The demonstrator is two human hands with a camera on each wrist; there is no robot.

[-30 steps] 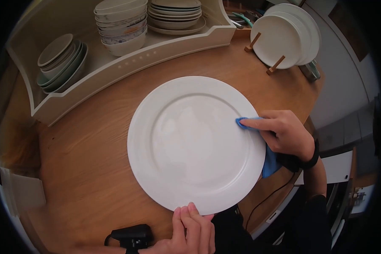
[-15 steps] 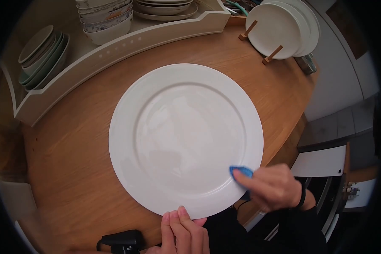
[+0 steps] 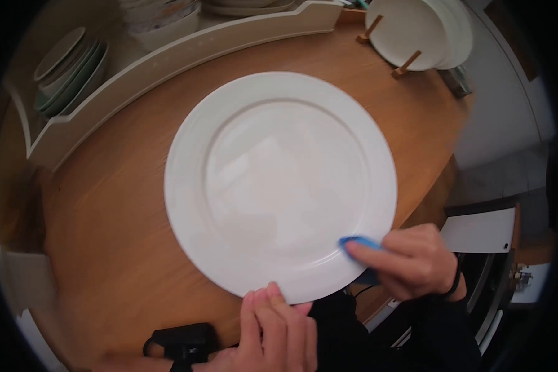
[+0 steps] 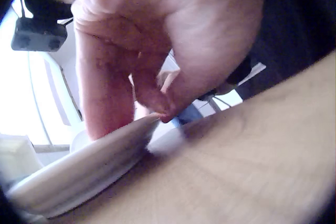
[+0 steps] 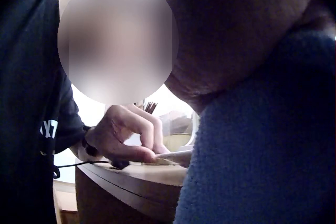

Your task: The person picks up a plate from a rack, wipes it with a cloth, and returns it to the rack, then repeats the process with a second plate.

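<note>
A large white plate (image 3: 279,180) with a broad rim fills the middle of the head view, tilted slightly over the wooden table. My left hand (image 3: 278,332) pinches its near rim, fingers on top and thumb at the edge. In the left wrist view the plate's raised edge (image 4: 100,161) shows between thumb and fingers, with its underside above the wood. My right hand (image 3: 418,263) grips a blue cloth (image 3: 359,242), its index finger pressing the cloth onto the plate's near right part. The cloth (image 5: 262,129) hangs down below that hand in the right wrist view.
A cream tray-like shelf (image 3: 186,56) along the back holds stacked bowls (image 3: 161,22) and leaning dishes (image 3: 71,74). At the back right, white plates (image 3: 409,31) stand in a wooden rack (image 3: 406,64). A black device (image 3: 183,338) is by the left wrist. The wooden table (image 3: 111,229) curves away at right.
My right hand has slid the cloth from the plate's right side down to its near right part. The left hand keeps its hold on the near rim. The head view has shifted slightly.
</note>
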